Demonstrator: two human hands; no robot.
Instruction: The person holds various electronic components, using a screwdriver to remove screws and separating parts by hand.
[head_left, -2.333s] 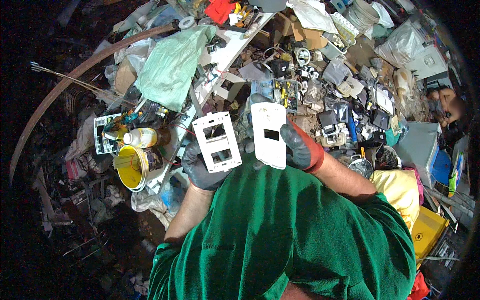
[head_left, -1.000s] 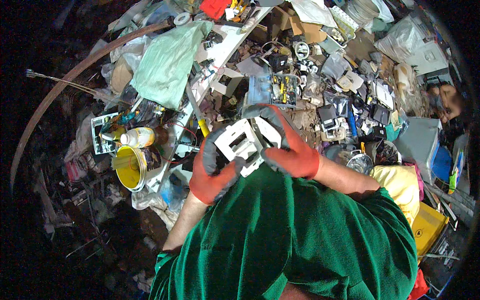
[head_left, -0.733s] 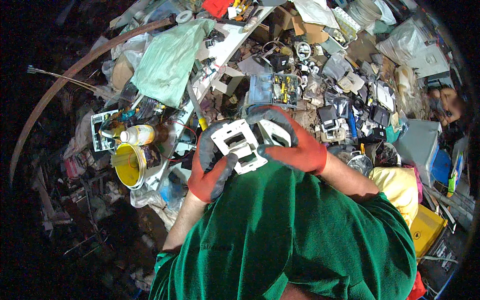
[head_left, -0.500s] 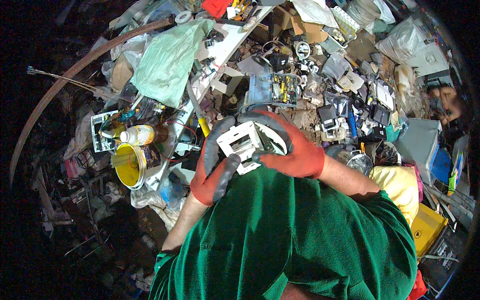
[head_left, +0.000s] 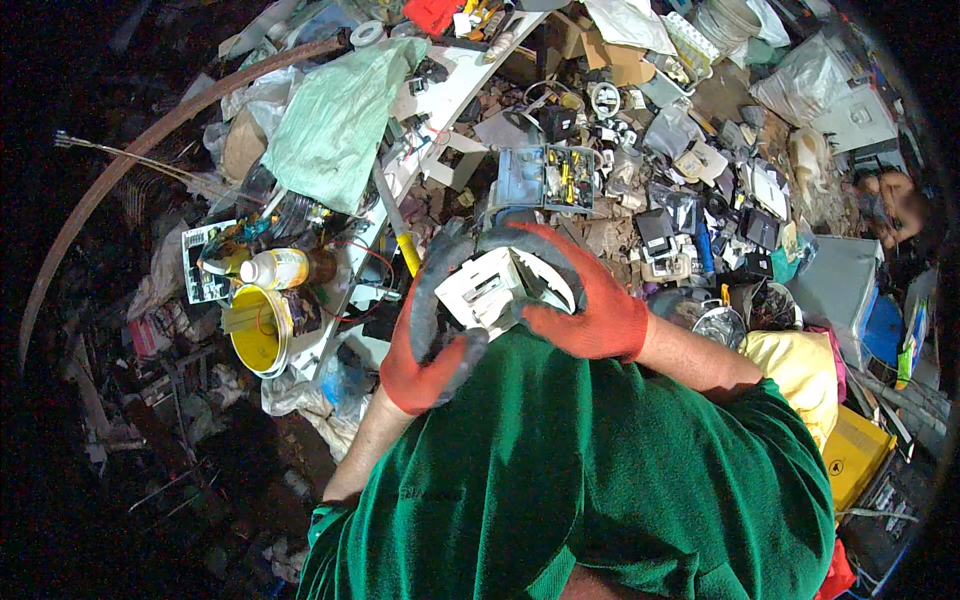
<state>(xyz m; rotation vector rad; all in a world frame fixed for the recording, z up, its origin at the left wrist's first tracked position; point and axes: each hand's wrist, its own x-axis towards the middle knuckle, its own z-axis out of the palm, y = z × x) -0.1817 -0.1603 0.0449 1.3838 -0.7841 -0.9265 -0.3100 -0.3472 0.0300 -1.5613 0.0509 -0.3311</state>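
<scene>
Between my gloved hands is a white plastic housing [head_left: 480, 287] with rectangular openings in its face. A curved white piece [head_left: 543, 280] stands apart from it on the right like a lifted cover; whether the two are joined I cannot tell. My left hand [head_left: 428, 335], in a red glove with dark grey fingers, wraps the housing's left side, its thumb at the lower edge. My right hand [head_left: 590, 300], gloved alike, curls around the curved piece, fingers over the top and thumb below. Both are held just above the green cloth [head_left: 560, 450] over my lap.
A blue toolbox [head_left: 522, 178] stands open beyond my hands, amid scattered electronic scrap. Left are a yellow bucket [head_left: 258, 335], a plastic bottle [head_left: 275, 269] and a yellow-handled tool [head_left: 407, 254]. A grey box [head_left: 838, 285] stands right. Part of another person [head_left: 893, 208] shows at far right.
The white housing has tilted a little in my hands. My left thumb has shifted down from its face to the lower edge, while my right hand has stayed almost in place.
</scene>
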